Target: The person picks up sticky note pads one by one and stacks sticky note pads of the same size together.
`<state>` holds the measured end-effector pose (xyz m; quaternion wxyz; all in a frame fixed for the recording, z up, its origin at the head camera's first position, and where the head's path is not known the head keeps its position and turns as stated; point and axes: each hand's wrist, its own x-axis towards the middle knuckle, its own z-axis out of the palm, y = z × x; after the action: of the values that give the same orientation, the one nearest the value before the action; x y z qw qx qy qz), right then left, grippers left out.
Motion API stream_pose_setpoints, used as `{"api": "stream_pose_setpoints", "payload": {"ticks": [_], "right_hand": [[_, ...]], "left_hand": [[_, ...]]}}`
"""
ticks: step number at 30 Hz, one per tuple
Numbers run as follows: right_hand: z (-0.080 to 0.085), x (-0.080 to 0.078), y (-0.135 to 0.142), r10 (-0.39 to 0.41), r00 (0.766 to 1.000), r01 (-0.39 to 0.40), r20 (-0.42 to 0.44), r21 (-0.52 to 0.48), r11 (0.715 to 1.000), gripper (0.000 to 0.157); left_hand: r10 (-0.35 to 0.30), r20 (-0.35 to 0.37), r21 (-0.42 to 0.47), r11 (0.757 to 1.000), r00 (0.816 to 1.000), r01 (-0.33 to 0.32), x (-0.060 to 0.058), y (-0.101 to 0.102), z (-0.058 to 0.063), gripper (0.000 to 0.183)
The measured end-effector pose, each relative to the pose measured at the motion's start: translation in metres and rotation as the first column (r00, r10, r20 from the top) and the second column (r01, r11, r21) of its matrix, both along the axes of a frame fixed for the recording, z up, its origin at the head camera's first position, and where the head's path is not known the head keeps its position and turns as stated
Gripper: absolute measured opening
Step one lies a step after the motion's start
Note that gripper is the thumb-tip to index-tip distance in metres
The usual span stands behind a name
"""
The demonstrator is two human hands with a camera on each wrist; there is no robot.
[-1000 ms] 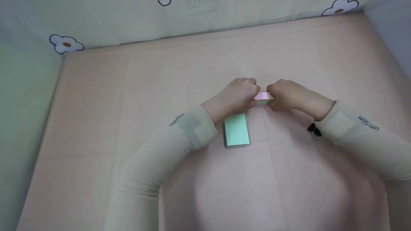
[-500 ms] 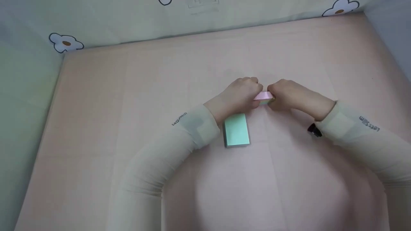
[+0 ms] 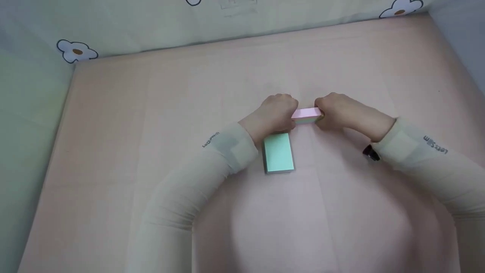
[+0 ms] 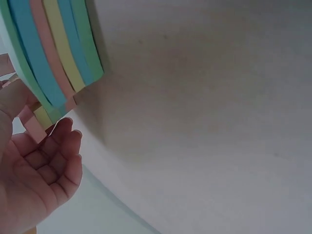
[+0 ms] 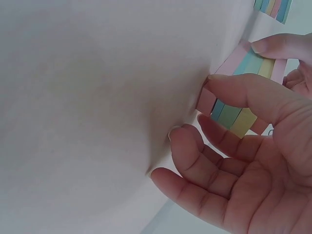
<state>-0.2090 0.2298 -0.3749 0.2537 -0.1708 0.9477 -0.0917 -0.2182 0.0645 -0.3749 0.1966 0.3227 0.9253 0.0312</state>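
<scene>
A pad of sticky notes (image 3: 307, 113) with a pink top and layered coloured sides spans between my two hands. My left hand (image 3: 272, 115) pinches its left end. At the right end, my right hand (image 3: 336, 112) grips it between thumb and fingers; the right wrist view shows pink, blue, green and yellow layers of the pink-topped pad (image 5: 229, 115) there. A second pad, green-topped (image 3: 279, 153), lies on the table just nearer than my left hand and partly under that wrist. In the left wrist view this green-topped pad (image 4: 51, 48) looms large, its striped side facing the camera.
The table has a pale pink cover (image 3: 170, 113). Behind it stands a light green fabric wall (image 3: 144, 26) with flower prints, and a grey-blue wall (image 3: 462, 41) rises at the right. A small black object (image 3: 371, 152) shows at the right cuff.
My left hand slid slightly right along the pink-topped pad, then back left, so more of the pad shows between the hands. The right hand and the green-topped pad stay almost still.
</scene>
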Motion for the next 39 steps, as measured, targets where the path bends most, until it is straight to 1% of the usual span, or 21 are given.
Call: {"api": "stream_pose_setpoints", "payload": {"ticks": [5, 9, 16, 20, 22, 24, 26, 28, 30, 35, 39], "right_hand": [[0.0, 0.0, -0.001, 0.004, 1.0, -0.004, -0.009, -0.014, 1.0, 0.024], [0.001, 0.001, -0.002, 0.019, 0.999, -0.019, -0.027, -0.025, 0.999, 0.025], [0.0, 0.002, -0.002, 0.022, 0.999, -0.024, -0.045, -0.038, 0.999, 0.026], [0.006, 0.006, 0.002, 0.014, 1.0, -0.015, -0.01, -0.052, 0.999, 0.033], [0.012, 0.01, 0.005, 0.015, 1.0, -0.015, -0.014, -0.053, 0.998, 0.038], [0.018, 0.013, 0.007, 0.022, 0.999, -0.026, -0.048, -0.068, 0.997, 0.039], [0.022, 0.015, 0.008, 0.045, 0.992, -0.056, -0.116, -0.097, 0.994, 0.036], [0.023, 0.015, 0.009, 0.071, 0.982, -0.095, -0.177, -0.131, 0.987, 0.031], [0.022, 0.016, 0.008, 0.087, 0.974, -0.123, -0.211, -0.166, 0.978, 0.028], [0.017, 0.016, 0.006, 0.091, 0.965, -0.144, -0.245, -0.208, 0.967, 0.023], [0.016, 0.018, 0.006, 0.077, 0.965, -0.133, -0.251, -0.212, 0.968, 0.02]], "left_hand": [[0.017, 0.002, 0.004, 1.0, 1.0, -0.017, 0.0, 0.001, 0.0, 0.026], [0.027, 0.011, 0.0, 1.0, 1.0, -0.027, 0.0, 0.001, 0.0, 0.026], [0.045, 0.024, -0.006, 0.999, 0.999, -0.045, 0.0, 0.003, -0.001, 0.025], [0.061, 0.04, -0.01, 0.998, 0.997, -0.061, 0.001, 0.005, -0.002, 0.026], [0.068, 0.041, -0.009, 0.998, 0.997, -0.067, 0.002, 0.006, -0.002, 0.027], [0.077, 0.041, -0.006, 0.997, 0.996, -0.077, 0.003, 0.007, -0.001, 0.027], [0.086, 0.043, -0.006, 0.996, 0.995, -0.085, 0.004, 0.007, 0.0, 0.028], [0.095, 0.05, -0.006, 0.995, 0.994, -0.095, 0.004, 0.007, 0.0, 0.029], [0.096, 0.055, -0.007, 0.995, 0.994, -0.095, 0.005, 0.008, 0.0, 0.029], [0.082, 0.052, -0.007, 0.997, 0.995, -0.082, 0.005, 0.009, 0.0, 0.028], [0.046, 0.02, -0.012, 0.999, 0.999, -0.046, 0.005, 0.009, 0.001, 0.024]]}}
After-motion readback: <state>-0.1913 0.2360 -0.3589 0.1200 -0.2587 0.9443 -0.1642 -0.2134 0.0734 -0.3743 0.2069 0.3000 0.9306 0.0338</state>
